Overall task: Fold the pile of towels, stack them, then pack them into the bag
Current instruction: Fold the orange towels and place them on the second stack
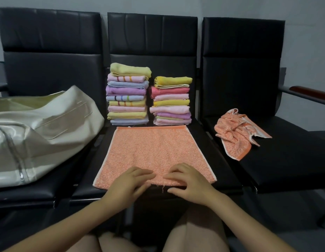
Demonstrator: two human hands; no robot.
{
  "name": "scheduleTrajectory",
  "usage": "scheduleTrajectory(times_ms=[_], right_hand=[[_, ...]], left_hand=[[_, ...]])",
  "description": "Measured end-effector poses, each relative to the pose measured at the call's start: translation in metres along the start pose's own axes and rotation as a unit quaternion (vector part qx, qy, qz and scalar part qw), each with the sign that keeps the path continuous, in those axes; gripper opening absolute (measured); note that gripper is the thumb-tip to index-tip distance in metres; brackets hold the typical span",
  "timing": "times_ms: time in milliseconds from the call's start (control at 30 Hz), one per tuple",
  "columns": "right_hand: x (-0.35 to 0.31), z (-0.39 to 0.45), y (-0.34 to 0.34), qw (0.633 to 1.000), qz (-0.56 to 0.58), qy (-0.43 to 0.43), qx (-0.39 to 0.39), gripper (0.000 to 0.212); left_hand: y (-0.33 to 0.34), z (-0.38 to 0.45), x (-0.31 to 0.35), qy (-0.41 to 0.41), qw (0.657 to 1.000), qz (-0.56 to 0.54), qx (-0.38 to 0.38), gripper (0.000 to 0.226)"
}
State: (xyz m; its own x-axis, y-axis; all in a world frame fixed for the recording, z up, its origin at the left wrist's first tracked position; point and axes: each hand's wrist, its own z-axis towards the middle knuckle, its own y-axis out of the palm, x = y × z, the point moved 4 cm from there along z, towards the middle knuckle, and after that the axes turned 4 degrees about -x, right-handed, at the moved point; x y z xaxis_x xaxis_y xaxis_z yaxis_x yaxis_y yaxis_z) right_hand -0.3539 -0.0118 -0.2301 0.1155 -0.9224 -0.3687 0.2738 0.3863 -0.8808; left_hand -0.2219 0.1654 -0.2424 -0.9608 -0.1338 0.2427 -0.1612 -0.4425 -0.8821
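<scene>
A flat orange terry towel (pixel 154 151) is spread on the seat of the middle black padded chair (pixel 152 33), its near edge lying at the seat's front. Both hands are laid on that near edge, close together, palms down. The left hand (pixel 130 184) is held with fingers loosely extended over the cloth, pointing towards the right; the right hand (pixel 189 182) is set with fingers slightly bent on top of the towel and the thumb below the hem, so a light pinch of the edge is suggested, though a firm grip cannot be made out. Both forearms are stretched forward from the bottom of the view. Behind the towel two stacks of folded pastel towels are seen: a taller left stack (pixel 128 94) and a shorter right stack (pixel 171 101). A crumpled orange patterned towel (pixel 236 133) is left on the right chair, and a large cream zippered bag (pixel 39 128) is slumped on the left chair.
</scene>
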Motion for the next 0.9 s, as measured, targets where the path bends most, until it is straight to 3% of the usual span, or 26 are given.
scheduleTrajectory(times_ms=[133, 267, 400, 467, 567, 667, 767, 900], right_hand=[[0.0, 0.001, -0.001, 0.999, 0.012, 0.02, 0.031, 0.04], [0.01, 0.009, -0.009, 0.999, -0.001, 0.034, 0.0, 0.032], [0.038, 0.007, -0.03, 0.996, -0.016, 0.084, -0.03, 0.047], [0.057, -0.002, -0.042, 0.992, 0.033, 0.123, 0.012, 0.05], [0.081, -0.017, -0.055, 0.958, 0.166, 0.221, 0.079, 0.035], [0.082, -0.019, -0.057, 0.941, 0.238, 0.227, 0.084, 0.016], [0.077, -0.021, -0.057, 0.929, 0.268, 0.233, 0.106, 0.017], [0.076, -0.02, -0.057, 0.917, 0.286, 0.241, 0.137, 0.013]], left_hand=[[-0.006, 0.008, 0.002, -0.024, 1.0, 0.008, 0.009, 0.042], [-0.014, 0.017, 0.001, -0.043, 0.998, 0.038, -0.014, 0.052], [-0.018, 0.02, -0.004, -0.019, 0.997, 0.067, -0.042, 0.041], [-0.022, 0.019, -0.011, -0.028, 0.996, 0.06, -0.064, 0.042], [-0.031, 0.012, -0.027, -0.069, 0.992, 0.046, -0.097, 0.056], [-0.042, 0.004, -0.042, -0.124, 0.99, -0.005, -0.066, 0.062], [-0.052, -0.006, -0.052, -0.169, 0.983, -0.07, -0.012, 0.061], [-0.055, -0.013, -0.059, -0.223, 0.967, -0.119, 0.028, 0.026]])
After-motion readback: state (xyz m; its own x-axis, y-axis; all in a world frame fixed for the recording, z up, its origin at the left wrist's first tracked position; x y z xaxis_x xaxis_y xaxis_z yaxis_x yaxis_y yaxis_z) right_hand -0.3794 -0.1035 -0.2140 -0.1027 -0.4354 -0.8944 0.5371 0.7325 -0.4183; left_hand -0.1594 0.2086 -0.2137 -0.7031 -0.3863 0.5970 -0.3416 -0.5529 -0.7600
